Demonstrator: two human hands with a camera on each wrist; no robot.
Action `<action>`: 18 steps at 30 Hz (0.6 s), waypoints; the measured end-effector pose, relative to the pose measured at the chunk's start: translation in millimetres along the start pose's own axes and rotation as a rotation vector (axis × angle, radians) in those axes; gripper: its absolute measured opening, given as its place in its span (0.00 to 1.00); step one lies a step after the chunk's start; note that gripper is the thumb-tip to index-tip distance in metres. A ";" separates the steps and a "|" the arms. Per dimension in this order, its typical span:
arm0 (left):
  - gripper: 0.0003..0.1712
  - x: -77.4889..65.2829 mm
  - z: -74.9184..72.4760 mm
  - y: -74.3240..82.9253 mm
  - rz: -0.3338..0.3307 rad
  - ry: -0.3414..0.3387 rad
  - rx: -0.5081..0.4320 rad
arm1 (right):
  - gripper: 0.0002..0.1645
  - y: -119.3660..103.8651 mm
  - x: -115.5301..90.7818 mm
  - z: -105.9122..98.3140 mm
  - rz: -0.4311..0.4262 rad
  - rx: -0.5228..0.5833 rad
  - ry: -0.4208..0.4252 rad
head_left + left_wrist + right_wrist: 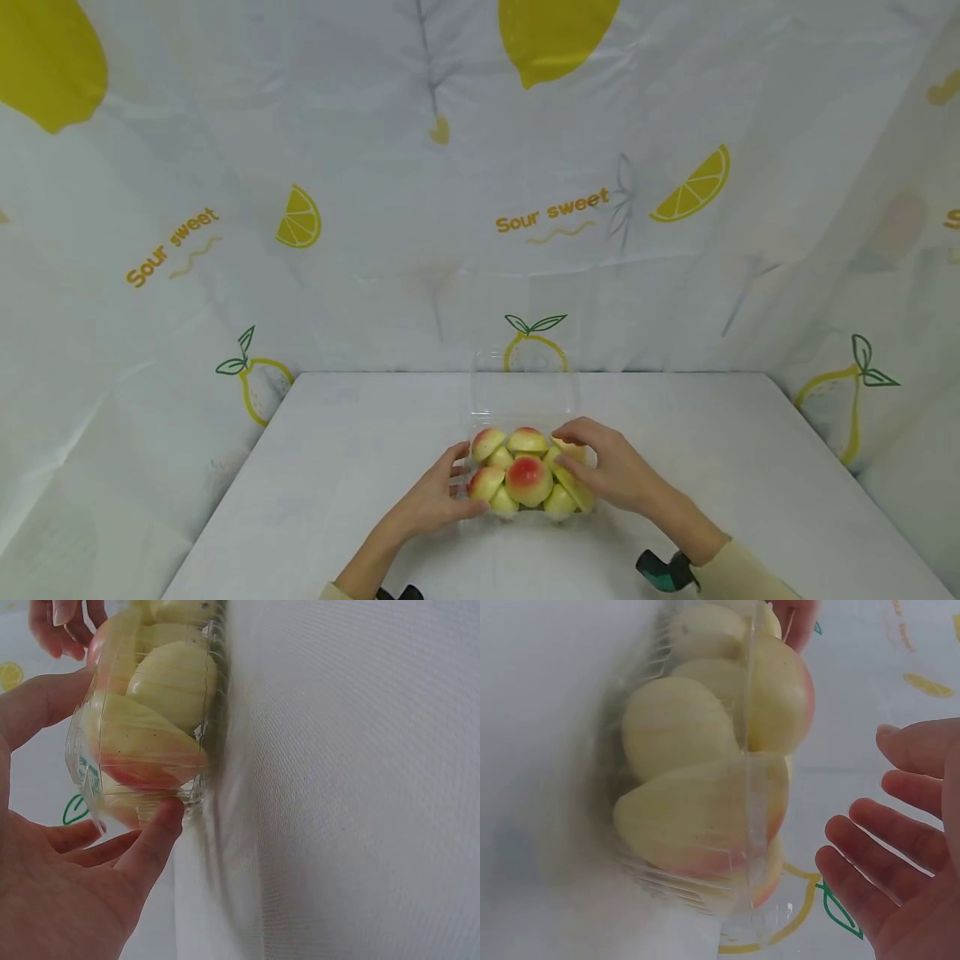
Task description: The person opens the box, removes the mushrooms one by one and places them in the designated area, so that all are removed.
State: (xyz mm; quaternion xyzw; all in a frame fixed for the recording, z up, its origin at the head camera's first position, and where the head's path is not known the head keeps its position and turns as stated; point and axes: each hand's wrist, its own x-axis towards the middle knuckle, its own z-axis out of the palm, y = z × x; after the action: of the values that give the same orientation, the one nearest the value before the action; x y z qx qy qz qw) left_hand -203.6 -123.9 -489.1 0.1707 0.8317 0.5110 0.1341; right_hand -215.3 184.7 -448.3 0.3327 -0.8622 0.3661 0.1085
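Note:
A clear plastic clamshell box point(534, 510) stands on the table with its lid point(525, 392) raised at the back. Several pale yellow peaches with red blush fill it, one peach point(528, 481) sitting on top at the front middle. My left hand point(435, 500) holds the box's left end, thumb toward the front and fingers along the side. In the left wrist view, its fingertips point(166, 817) press against the clear wall beside a peach point(142, 742). My right hand point(618, 471) hovers at the right end, its fingers loosely spread and apart from the peaches point(679, 724) in the right wrist view.
The white table point(360, 417) runs back to a hanging white cloth point(375, 208) printed with lemons and lettering. Cloth also borders both sides. A dark wrist device point(666, 572) sits on the right forearm near the sleeve.

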 end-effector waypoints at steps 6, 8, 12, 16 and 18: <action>0.55 -1.2 0.2 0.7 0.000 0.001 -0.013 | 0.17 -3.3 -4.4 8.9 -0.025 -0.003 -0.052; 0.55 -1.3 0.1 0.4 0.000 0.002 -0.013 | 0.18 -3.6 -6.1 11.3 -0.041 -0.015 -0.067; 0.55 -1.7 0.0 0.2 0.001 0.001 -0.017 | 0.19 -3.8 -8.9 15.8 -0.061 -0.073 -0.100; 0.55 -1.4 -0.2 -0.8 -0.001 -0.002 -0.017 | 0.21 -4.3 -9.7 19.8 -0.073 -0.108 -0.124; 0.55 -1.3 -0.1 -1.6 -0.003 -0.005 -0.019 | 0.22 -3.9 -9.0 22.5 -0.084 -0.105 -0.135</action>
State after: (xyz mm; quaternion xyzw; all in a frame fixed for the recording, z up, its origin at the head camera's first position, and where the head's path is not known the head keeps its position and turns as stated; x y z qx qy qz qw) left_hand -202.7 -125.2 -490.4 0.1693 0.8268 0.5182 0.1386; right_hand -204.7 171.4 -465.9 0.3866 -0.8708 0.2923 0.0826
